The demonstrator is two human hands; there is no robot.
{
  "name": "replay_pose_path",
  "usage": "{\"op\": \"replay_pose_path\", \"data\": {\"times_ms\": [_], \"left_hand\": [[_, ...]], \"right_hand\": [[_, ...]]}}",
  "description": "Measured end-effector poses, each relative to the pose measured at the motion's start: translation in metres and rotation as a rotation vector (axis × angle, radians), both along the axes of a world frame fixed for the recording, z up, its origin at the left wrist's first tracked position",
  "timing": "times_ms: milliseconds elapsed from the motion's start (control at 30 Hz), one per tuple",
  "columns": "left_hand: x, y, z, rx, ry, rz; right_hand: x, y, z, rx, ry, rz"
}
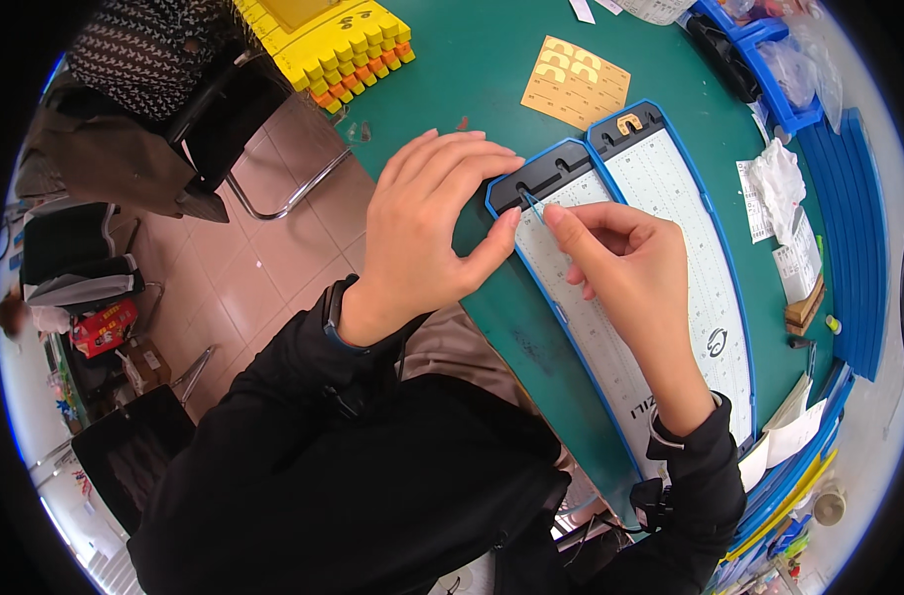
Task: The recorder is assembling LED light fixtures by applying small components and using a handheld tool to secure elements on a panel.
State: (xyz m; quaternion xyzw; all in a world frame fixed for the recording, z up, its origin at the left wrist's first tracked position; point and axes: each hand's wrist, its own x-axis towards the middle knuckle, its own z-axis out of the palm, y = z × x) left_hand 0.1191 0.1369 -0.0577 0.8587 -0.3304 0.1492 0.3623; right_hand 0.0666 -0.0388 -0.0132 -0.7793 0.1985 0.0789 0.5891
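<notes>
A long hinged case lies unfolded on the table, blue-edged with white ruled panels. Black slotted strips cross its far end. My left hand is at the case's far left corner, fingers stretched and spread, the fingertips and thumb touching its edge. Over the left panel, my right hand is closed in a pinch on a thin blue-green strip. The strip's tip reaches a slot in the black strip, beside my left thumb. In the right panel's black strip sits a small tan horseshoe-shaped piece.
Beyond the case lies a tan card with yellow horseshoe-shaped stickers. Stacked yellow and orange blocks stand far left. A blue bin, crumpled tissue and papers line the right. Chairs stand on the tiled floor at left.
</notes>
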Motion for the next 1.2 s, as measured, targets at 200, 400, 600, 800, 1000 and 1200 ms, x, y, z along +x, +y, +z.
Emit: {"op": "replay_pose_path", "data": {"times_ms": [200, 400, 600, 800, 1000, 1200], "left_hand": [[-0.001, -0.001, 0.001, 0.014, -0.003, -0.005], [-0.002, -0.002, 0.003, 0.065, -0.028, -0.049], [-0.019, -0.002, 0.021, 0.227, 0.015, -0.174], [-0.041, -0.015, 0.024, 0.312, -0.014, -0.221], [-0.057, -0.025, 0.023, 0.383, 0.001, -0.197], [-0.063, -0.027, 0.023, 0.445, -0.016, -0.212]], "right_hand": [[-0.001, -0.004, 0.004, -0.043, 0.049, 0.022], [-0.048, -0.019, 0.016, -0.48, -0.234, 0.179], [-0.116, -0.065, 0.027, -1.146, -0.378, 0.526], [-0.184, -0.132, 0.042, -1.084, -0.054, 0.05], [-0.206, -0.139, 0.043, -0.888, 0.042, -0.008], [-0.214, -0.141, 0.03, -0.86, -0.048, -0.013]]}}
